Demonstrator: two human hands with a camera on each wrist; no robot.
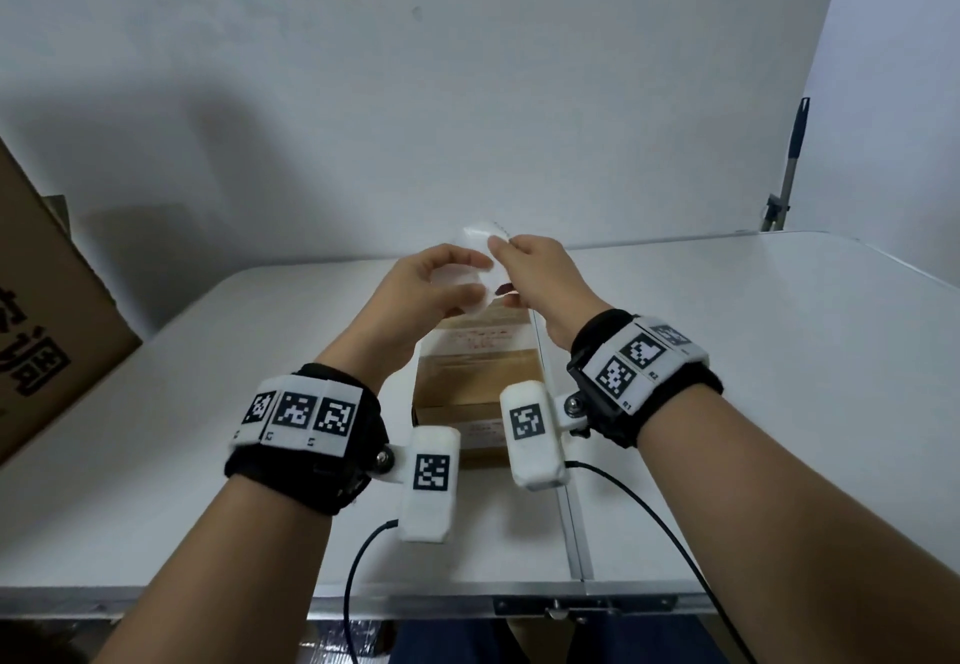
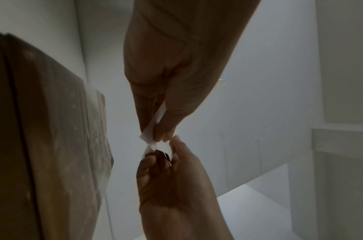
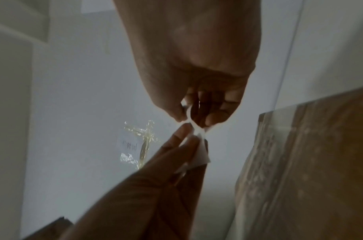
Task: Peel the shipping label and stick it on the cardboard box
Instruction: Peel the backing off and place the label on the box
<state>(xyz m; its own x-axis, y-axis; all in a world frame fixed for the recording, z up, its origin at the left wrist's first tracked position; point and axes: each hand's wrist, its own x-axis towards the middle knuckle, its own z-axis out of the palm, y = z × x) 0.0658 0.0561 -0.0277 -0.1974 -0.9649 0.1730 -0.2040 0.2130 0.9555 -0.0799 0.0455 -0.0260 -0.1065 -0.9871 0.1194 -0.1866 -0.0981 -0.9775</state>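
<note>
Above cardboard box | left hand, right hand raised; both pinching shipping label

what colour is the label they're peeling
White; the shipping label shows best in the head view.

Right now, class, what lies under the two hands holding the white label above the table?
A brown cardboard box lies on the white table, with printed paper on top. The left hand and right hand hide its far end.

bare white table right of small cardboard box, large carton blocking left
</note>
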